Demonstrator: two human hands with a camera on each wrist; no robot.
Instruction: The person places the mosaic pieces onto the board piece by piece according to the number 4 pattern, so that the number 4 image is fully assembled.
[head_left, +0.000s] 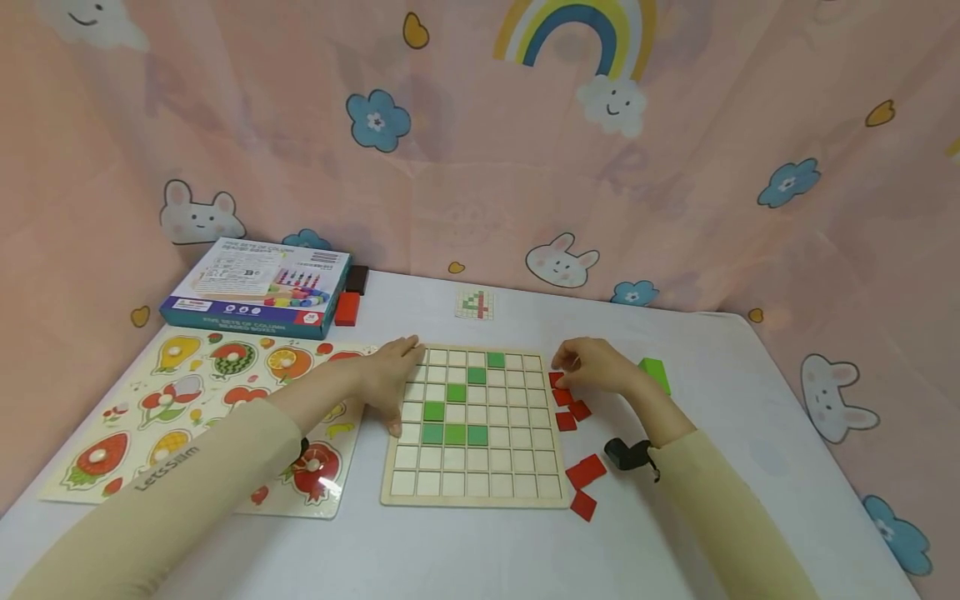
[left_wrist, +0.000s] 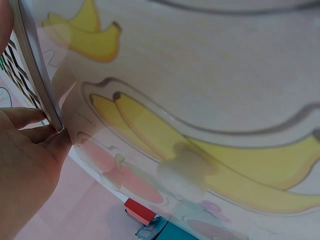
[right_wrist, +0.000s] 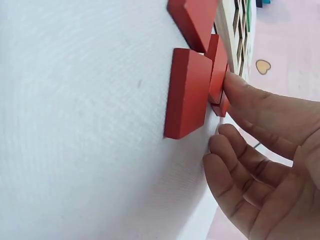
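A square wooden grid board (head_left: 480, 492) lies flat, several of its cells filled with green tiles (head_left: 455, 434). My left hand (head_left: 386, 379) rests along the board's left edge, thumb and fingers spread; the left wrist view shows the fingertips (left_wrist: 52, 131) against the edge. Beyond the board's right edge, my right hand (head_left: 596, 367) has its thumb and bent fingers at the uppermost red tile (head_left: 556, 380). In the right wrist view the thumb (right_wrist: 237, 85) meets a red tile (right_wrist: 217, 70), and the other fingers curl below it. More red tiles (head_left: 566, 422) lie scattered down that side.
Behind the board lies a small pattern card (head_left: 475, 305). A fruit puzzle board (head_left: 330, 504) sits under my left forearm, with a boxed set (head_left: 255, 279) and red (head_left: 347, 309) and dark blocks (head_left: 357, 280) behind. A green block (head_left: 655, 375) stands beyond my right wrist.
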